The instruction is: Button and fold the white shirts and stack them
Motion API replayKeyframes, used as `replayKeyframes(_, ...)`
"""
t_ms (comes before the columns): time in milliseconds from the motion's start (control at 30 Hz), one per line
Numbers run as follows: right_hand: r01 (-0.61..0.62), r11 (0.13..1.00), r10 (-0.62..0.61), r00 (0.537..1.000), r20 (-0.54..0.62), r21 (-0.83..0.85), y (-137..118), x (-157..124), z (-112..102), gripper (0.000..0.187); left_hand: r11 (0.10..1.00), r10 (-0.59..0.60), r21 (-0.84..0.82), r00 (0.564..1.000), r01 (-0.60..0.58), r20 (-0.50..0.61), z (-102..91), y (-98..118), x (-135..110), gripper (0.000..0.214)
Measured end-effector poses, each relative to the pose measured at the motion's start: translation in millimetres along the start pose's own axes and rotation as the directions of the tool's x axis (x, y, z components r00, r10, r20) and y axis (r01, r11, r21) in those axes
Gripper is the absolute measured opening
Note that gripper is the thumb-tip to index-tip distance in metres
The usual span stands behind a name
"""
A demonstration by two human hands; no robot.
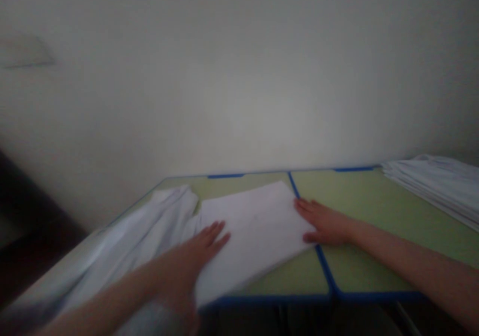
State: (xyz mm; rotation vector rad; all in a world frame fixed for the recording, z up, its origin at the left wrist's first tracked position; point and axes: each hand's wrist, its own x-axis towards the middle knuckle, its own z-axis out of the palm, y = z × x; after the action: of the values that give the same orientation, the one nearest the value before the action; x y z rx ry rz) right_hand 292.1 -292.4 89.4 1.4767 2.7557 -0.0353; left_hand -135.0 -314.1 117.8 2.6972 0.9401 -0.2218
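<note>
A flat, folded white cloth lies across the left tabletop, its right edge at the seam between two tables. My left hand rests over its left edge with the fingers stretched out. At the opposite edge, my right hand lies with fingers spread, the tips touching the cloth's border. Neither hand grips anything that I can see. Left of the folded piece, a loose, rumpled white cloth is spread, partly behind my left forearm. The picture is dim and blurred.
Two pale green tables with blue edging stand side by side against a plain grey wall. A stack of folded white cloths sits at the far right. Something dark is at the left, its kind unclear.
</note>
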Motion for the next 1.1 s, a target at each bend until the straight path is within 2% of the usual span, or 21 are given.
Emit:
replayKeyframes(67, 0.025, 0.999, -0.025, 1.0, 0.005, -0.046, 16.6, 1.1, -9.6, 0.087, 0.999, -0.023, -0.028, 1.0, 0.023, 0.022, 4.1, 20.1, -7.9, 0.135)
replayKeyframes(133, 0.014, 0.994, -0.015, 1.0, -0.013, -0.11, 29.1, 0.5, -23.7, 0.084, 0.995, -0.093, -0.032, 0.995, 0.094, 0.045, 7.7, 46.9, -12.6, 0.124)
replayKeyframes(200, -0.027, 0.985, 0.011, 0.996, -0.094, -0.171, 26.1, -3.7, -38.7, 0.08, 0.983, -0.183, -0.022, 0.981, 0.185, 0.068, 9.8, 76.8, -11.3, 0.11)
replayKeyframes(233, -0.039, 0.981, 0.01, 0.988, -0.153, -0.189, 16.1, -7.7, -44.4, 0.076, 0.976, -0.216, -0.011, 0.973, 0.218, 0.085, 10.6, 91.4, -7.9, 0.1)
replayKeyframes(300, 0.007, 0.981, -0.057, 0.965, -0.256, -0.194, -20.9, -19.3, -47.6, 0.069, 0.968, -0.25, 0.021, 0.962, 0.249, 0.106, 13.2, 117.1, 4.2, 0.08)
replayKeyframes(367, 0.195, 0.965, -0.239, 0.926, -0.291, -0.174, -70.9, -33.4, -37.1, 0.069, 0.967, -0.255, 0.044, 0.964, 0.252, 0.075, 19.4, 136.9, 20.3, 0.062)
replayKeyframes(400, 0.299, 0.938, -0.34, 0.894, -0.291, -0.177, -95.7, -40.1, -27.2, 0.072, 0.967, -0.251, 0.047, 0.967, 0.249, 0.039, 24.1, 144.5, 28.6, 0.055)
replayKeyframes(433, 0.39, 0.895, -0.442, 0.837, -0.324, -0.215, -117.5, -46.1, -15.4, 0.064, 0.97, -0.239, 0.043, 0.971, 0.238, 0.003, 29.3, 150.7, 36.0, 0.051)
replayKeyframes(467, 0.409, 0.872, -0.485, 0.792, -0.371, -0.269, -134.8, -51.2, -2.7, 0.051, 0.975, -0.219, 0.038, 0.975, 0.22, -0.031, 34.4, 155.5, 41.9, 0.047)
replayKeyframes(533, 0.38, 0.845, -0.525, 0.724, -0.448, -0.376, -154.0, -58.9, 21.0, 0.034, 0.985, -0.167, 0.037, 0.983, 0.17, -0.07, 40.5, 160.7, 46.6, 0.044)
replayKeyframes(633, 0.273, 0.856, -0.497, 0.669, -0.552, -0.44, -153.0, -66.9, 44.1, 0.024, 0.999, -0.01, 0.044, 0.997, 0.013, -0.071, 30.7, 151.3, 30.7, 0.044)
replayKeyframes(733, 0.219, 0.867, -0.481, 0.604, -0.635, -0.448, -142.5, -70.7, 54.5, 0.023, 0.972, 0.235, 0.043, 0.971, -0.232, -0.054, 9.4, 113.8, -4.8, 0.053)
replayKeyframes(767, 0.212, 0.867, -0.483, 0.577, -0.658, -0.451, -139.9, -70.5, 56.6, 0.023, 0.961, 0.275, 0.048, 0.959, -0.272, -0.068, 5.3, 96.5, -16.3, 0.06)
replayKeyframes(800, 0.203, 0.87, -0.481, 0.544, -0.687, -0.449, -137.8, -69.8, 58.2, 0.023, 0.958, 0.288, 0.045, 0.953, -0.284, -0.099, 4.6, 78.5, -25.9, 0.071)
replayKeyframes(867, 0.195, 0.873, -0.481, 0.492, -0.726, -0.446, -133.8, -67.2, 59.5, 0.023, 0.989, 0.146, 0.006, 0.972, -0.148, -0.184, 13.7, 45.3, -36.4, 0.09)
replayKeyframes(900, 0.208, 0.867, -0.493, 0.489, -0.719, -0.453, -131.5, -65.9, 58.9, 0.023, 0.996, 0.069, -0.034, 0.972, -0.078, -0.223, 22.8, 32.1, -36.8, 0.094)
replayKeyframes(967, 0.26, 0.85, -0.522, 0.524, -0.673, -0.457, -126.1, -64.3, 55.4, 0.023, 0.994, -0.023, -0.11, 0.955, -0.01, -0.295, 45.7, 15.1, -29.8, 0.096)
replayKeyframes(1033, 0.341, 0.848, -0.53, 0.589, -0.61, -0.407, -121.4, -65.2, 49.6, 0.027, 0.985, -0.023, -0.164, 0.924, -0.043, -0.381, 67.8, 10.4, -17.3, 0.09)
replayKeyframes(1100, 0.419, 0.873, -0.482, 0.658, -0.579, -0.25, -119.3, -70.9, 40.6, 0.029, 0.971, -0.008, -0.213, 0.87, -0.112, -0.494, 80.6, 15.6, -5.7, 0.078)
